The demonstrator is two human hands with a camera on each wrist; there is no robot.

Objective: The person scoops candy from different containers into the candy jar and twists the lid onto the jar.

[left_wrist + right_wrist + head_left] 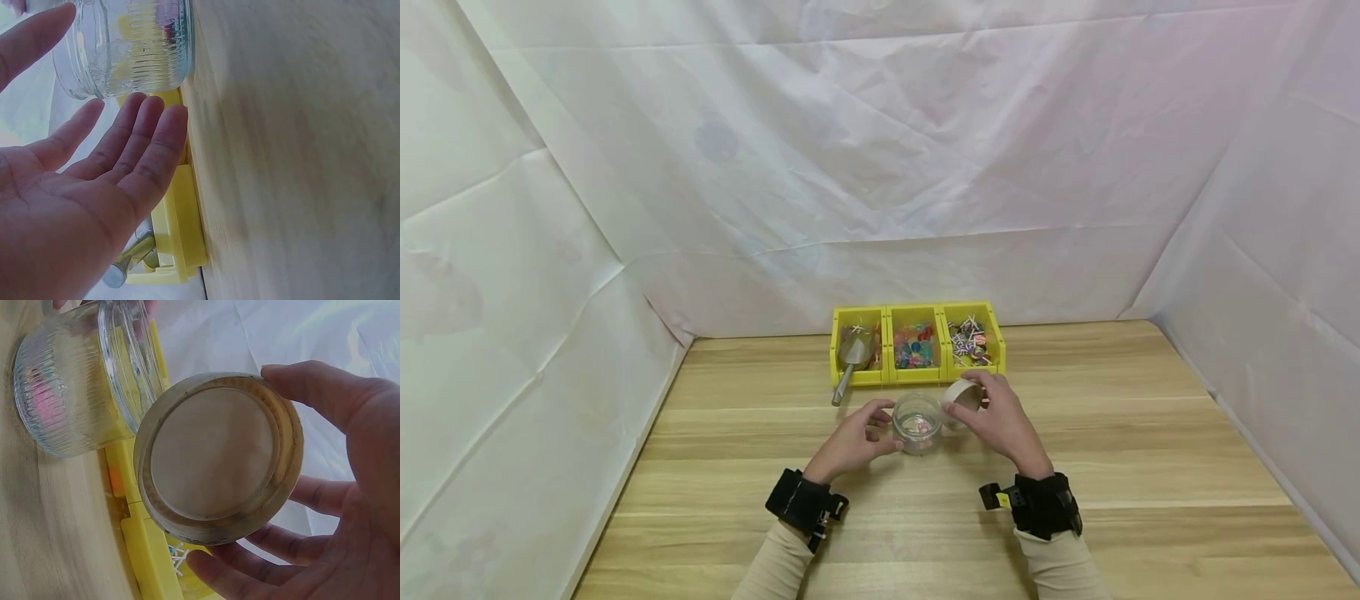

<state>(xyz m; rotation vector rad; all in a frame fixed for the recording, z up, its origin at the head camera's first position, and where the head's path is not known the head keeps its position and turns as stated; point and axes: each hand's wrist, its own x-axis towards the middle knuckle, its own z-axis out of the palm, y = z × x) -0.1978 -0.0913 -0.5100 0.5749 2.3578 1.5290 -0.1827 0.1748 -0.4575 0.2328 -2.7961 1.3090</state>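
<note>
A ribbed clear glass jar (pixel 916 443) stands uncovered on the table, with a small pink candy (pixel 47 403) inside near its bottom. At its left side is my left hand (pixel 852 442), thumb and fingers spread around the glass; the left wrist view has the fingertips right by the jar wall, palm bare. My right hand (pixel 1006 419) holds a round, pale jar lid (pixel 212 453) by its edge, thumb on one side and fingers on the other. The lid is tilted on its side, just right of the jar mouth, and its hollow underside faces the right wrist camera.
Behind the jar stand three joined yellow bins (pixel 917 375). The left one carries a metal scoop (pixel 853 354), handle sticking out over the front; colourful wrapped candies (pixel 916 346) fill the middle one and lollipops (pixel 970 340) the right one. White cloth (pixel 880 167) surrounds the wooden table (pixel 1150 467).
</note>
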